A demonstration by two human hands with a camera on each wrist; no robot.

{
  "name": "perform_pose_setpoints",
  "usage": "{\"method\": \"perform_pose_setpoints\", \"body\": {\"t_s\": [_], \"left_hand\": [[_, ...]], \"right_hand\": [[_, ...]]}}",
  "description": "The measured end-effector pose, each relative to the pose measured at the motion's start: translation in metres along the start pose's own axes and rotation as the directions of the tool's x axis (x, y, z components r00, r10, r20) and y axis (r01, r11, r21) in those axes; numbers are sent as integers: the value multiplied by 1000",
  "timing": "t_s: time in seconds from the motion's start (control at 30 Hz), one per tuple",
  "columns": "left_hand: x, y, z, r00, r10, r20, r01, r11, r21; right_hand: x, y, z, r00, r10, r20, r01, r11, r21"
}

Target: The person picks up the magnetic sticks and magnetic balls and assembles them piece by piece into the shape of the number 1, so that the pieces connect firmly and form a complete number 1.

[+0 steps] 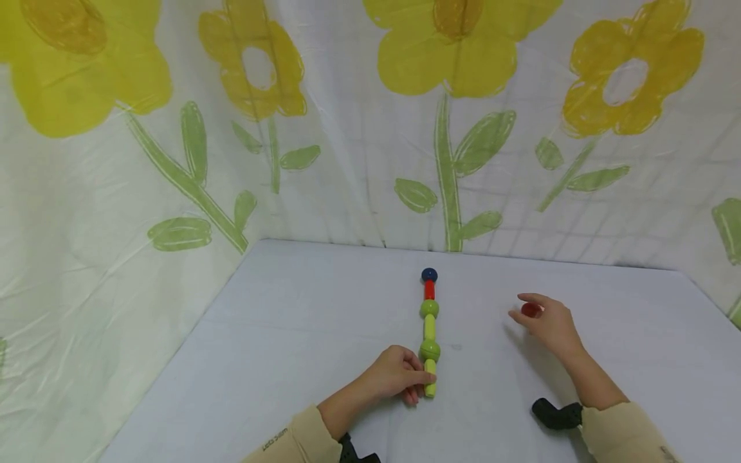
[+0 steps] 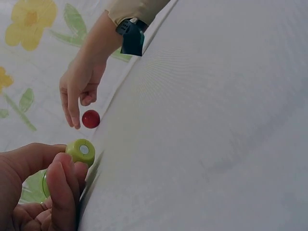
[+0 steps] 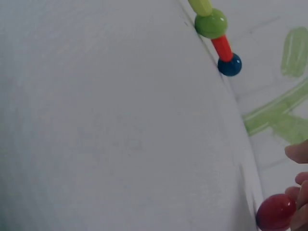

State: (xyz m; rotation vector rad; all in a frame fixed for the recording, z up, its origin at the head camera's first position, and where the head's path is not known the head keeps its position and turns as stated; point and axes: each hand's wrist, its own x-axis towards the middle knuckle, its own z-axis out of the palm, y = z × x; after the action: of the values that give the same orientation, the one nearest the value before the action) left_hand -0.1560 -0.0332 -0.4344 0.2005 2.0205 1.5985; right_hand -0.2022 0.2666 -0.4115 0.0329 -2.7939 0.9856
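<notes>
My left hand [image 1: 398,374] pinches the near yellow rod [image 1: 430,386] of a straight chain between thumb and fingers. Up the chain come a green ball [image 1: 430,350], another yellow rod [image 1: 429,328], a second green ball [image 1: 429,308], a red rod [image 1: 429,290] and a dark blue ball [image 1: 429,275]. A silver disc [image 2: 84,149] shows on the held rod's end in the left wrist view. Farther right, my right hand [image 1: 552,326] has thumb and index finger spread around a red ball [image 1: 530,310]. In the right wrist view, fingers overlap that red ball [image 3: 276,212]; any grip is unclear.
A white-covered table [image 1: 324,296] spreads under both hands. Behind it hangs a pale cloth [image 1: 347,161] printed with yellow flowers. Black devices are strapped at both wrists, one [image 1: 556,415] by the right sleeve.
</notes>
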Motion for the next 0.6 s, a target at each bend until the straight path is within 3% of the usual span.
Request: {"method": "perform_pose_setpoints", "body": {"t_s": [0.37, 0.6], "left_hand": [[-1, 1, 0, 1000, -3, 0, 3, 1000, 1], [-1, 2, 0, 1000, -7, 1, 7, 1000, 10]], "right_hand": [[1, 14, -8, 992, 112, 48, -112, 994, -2], [2, 21, -7, 989, 142, 43, -142, 990, -2]]}}
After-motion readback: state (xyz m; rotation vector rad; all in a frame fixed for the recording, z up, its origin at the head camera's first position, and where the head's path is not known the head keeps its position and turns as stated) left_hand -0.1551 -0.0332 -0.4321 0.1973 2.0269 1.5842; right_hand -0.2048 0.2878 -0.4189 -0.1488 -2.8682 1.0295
